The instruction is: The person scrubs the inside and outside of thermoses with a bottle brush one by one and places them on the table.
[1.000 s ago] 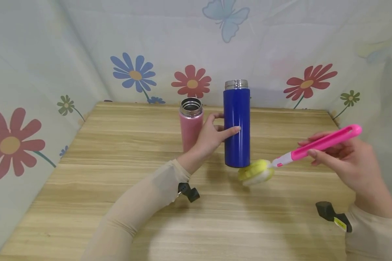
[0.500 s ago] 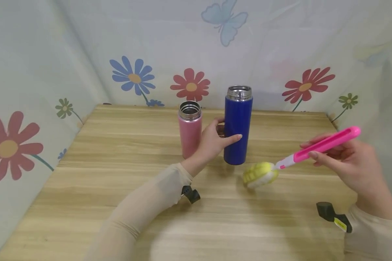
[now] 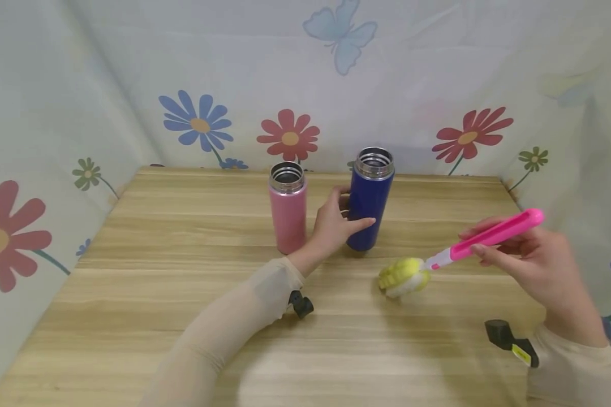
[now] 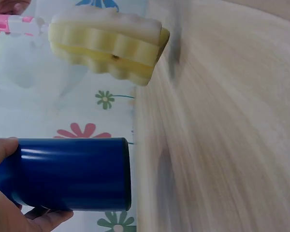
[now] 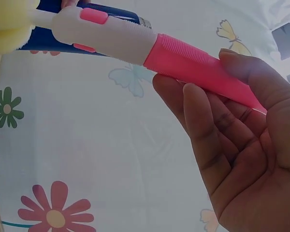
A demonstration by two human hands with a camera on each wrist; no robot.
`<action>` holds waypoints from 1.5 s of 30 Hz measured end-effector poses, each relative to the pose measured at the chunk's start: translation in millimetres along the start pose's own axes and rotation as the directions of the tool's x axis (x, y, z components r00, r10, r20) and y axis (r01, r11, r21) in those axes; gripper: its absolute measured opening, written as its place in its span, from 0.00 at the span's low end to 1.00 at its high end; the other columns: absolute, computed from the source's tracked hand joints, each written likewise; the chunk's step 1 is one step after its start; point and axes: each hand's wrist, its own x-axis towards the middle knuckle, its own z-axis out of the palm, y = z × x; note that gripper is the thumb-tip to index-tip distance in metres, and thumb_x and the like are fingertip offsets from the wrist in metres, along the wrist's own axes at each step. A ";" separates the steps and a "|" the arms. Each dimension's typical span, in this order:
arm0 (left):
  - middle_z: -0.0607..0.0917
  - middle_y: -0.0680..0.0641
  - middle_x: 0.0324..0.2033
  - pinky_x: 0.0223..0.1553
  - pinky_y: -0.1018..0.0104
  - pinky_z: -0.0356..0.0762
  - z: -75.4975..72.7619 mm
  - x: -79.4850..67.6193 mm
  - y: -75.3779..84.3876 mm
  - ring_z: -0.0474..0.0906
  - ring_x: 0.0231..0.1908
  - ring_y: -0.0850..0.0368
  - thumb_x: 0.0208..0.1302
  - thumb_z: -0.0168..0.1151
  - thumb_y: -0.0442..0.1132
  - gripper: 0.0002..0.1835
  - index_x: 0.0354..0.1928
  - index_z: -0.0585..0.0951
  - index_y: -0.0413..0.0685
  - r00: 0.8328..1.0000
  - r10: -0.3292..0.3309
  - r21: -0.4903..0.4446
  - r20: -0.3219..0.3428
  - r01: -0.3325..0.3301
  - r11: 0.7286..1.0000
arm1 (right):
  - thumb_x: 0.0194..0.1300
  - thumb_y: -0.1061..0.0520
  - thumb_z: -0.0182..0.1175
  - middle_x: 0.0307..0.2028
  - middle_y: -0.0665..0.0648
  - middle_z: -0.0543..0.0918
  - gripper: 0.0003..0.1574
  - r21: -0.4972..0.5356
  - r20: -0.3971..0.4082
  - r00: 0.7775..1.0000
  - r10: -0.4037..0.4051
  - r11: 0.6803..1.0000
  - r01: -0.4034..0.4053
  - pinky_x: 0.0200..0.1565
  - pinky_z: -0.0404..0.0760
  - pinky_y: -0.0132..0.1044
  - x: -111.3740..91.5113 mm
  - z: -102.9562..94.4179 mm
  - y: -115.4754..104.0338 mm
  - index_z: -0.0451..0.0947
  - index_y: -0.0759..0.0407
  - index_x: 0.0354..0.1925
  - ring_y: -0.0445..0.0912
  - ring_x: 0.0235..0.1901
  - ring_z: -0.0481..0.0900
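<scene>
My left hand (image 3: 333, 224) grips a blue steel bottle (image 3: 369, 198) round its lower body, thumb across the front. The bottle has no lid, and its bare metal neck leans slightly right in the head view. In the left wrist view the base of the blue bottle (image 4: 82, 174) is close over the tabletop. My right hand (image 3: 532, 260) pinches the pink handle of a bottle brush (image 3: 494, 234) between thumb and fingers. Its yellow and white sponge head (image 4: 104, 46) points left and down, to the right of the blue bottle and apart from it.
A lidless pink bottle (image 3: 288, 220) stands upright just left of my left hand. The wooden table (image 3: 183, 294) runs back to a flower-print curtain (image 3: 402, 85) behind and at both sides. A small black wrist camera (image 3: 301, 305) hangs below the left sleeve.
The blue bottle has come down toward the table, its mouth tipping into view so the inside shows. My left hand lowered with it. The brush has separated from the bottle's base in the head view.
</scene>
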 end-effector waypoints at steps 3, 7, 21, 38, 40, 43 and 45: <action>0.79 0.40 0.56 0.56 0.55 0.79 -0.1 2.4 -5.3 0.79 0.55 0.47 0.50 0.75 0.42 0.39 0.63 0.65 0.47 1.000 0.005 0.012 -0.003 -0.005 1.000 | 0.47 0.81 0.64 0.40 0.34 0.85 0.20 0.006 -0.002 1.000 0.002 1.000 -0.002 0.28 0.81 0.22 -0.9 3.2 1.3 0.79 0.72 0.42 0.30 0.28 0.84; 0.79 0.39 0.57 0.57 0.54 0.78 -0.1 5.2 -12.2 0.78 0.56 0.47 0.51 0.75 0.41 0.40 0.63 0.64 0.45 1.000 0.012 0.029 -0.004 -0.012 1.000 | 0.48 0.80 0.64 0.40 0.34 0.85 0.21 0.024 -0.004 1.000 0.000 1.000 0.000 0.28 0.82 0.22 -1.5 5.9 3.5 0.77 0.74 0.44 0.30 0.29 0.85; 0.78 0.40 0.57 0.58 0.53 0.77 0.7 8.8 -27.0 0.77 0.57 0.47 0.51 0.75 0.41 0.40 0.64 0.64 0.46 1.000 0.010 0.025 -0.004 -0.010 1.000 | 0.49 0.81 0.63 0.43 0.35 0.85 0.21 0.041 0.004 1.000 0.022 0.999 -0.022 0.28 0.81 0.22 -1.5 11.2 7.3 0.77 0.73 0.44 0.31 0.29 0.85; 0.73 0.41 0.63 0.62 0.52 0.73 1.8 11.6 -34.5 0.72 0.62 0.46 0.52 0.74 0.44 0.44 0.68 0.60 0.47 0.999 -0.004 0.107 0.053 -0.002 0.994 | 0.51 0.81 0.61 0.42 0.44 0.87 0.17 0.206 -0.043 0.999 0.029 0.978 -0.020 0.29 0.81 0.22 0.4 12.6 10.0 0.76 0.80 0.42 0.35 0.25 0.83; 0.72 0.42 0.63 0.62 0.53 0.73 -0.4 9.8 -35.4 0.71 0.63 0.47 0.52 0.74 0.45 0.45 0.68 0.60 0.48 0.999 -0.011 0.122 0.044 0.006 0.992 | 0.52 0.81 0.60 0.42 0.48 0.88 0.16 0.296 -0.055 0.998 0.016 0.955 0.001 0.30 0.81 0.22 0.8 13.3 12.4 0.75 0.81 0.42 0.37 0.25 0.83; 0.71 0.40 0.64 0.63 0.51 0.72 -5.4 5.2 -36.3 0.69 0.64 0.45 0.51 0.74 0.45 0.44 0.68 0.61 0.46 0.999 -0.005 0.116 0.032 0.002 0.993 | 0.52 0.81 0.59 0.41 0.53 0.88 0.15 0.412 -0.075 0.997 0.002 0.911 0.029 0.31 0.82 0.23 1.9 14.7 15.7 0.74 0.83 0.42 0.39 0.25 0.84; 0.71 0.40 0.64 0.63 0.51 0.72 -8.9 1.0 -35.7 0.69 0.64 0.45 0.51 0.74 0.44 0.44 0.67 0.62 0.45 1.000 -0.001 0.108 0.031 -0.003 0.994 | 0.52 0.81 0.59 0.40 0.54 0.88 0.15 0.450 -0.086 0.996 0.001 0.892 0.038 0.31 0.82 0.24 2.4 15.3 17.1 0.74 0.84 0.42 0.40 0.26 0.85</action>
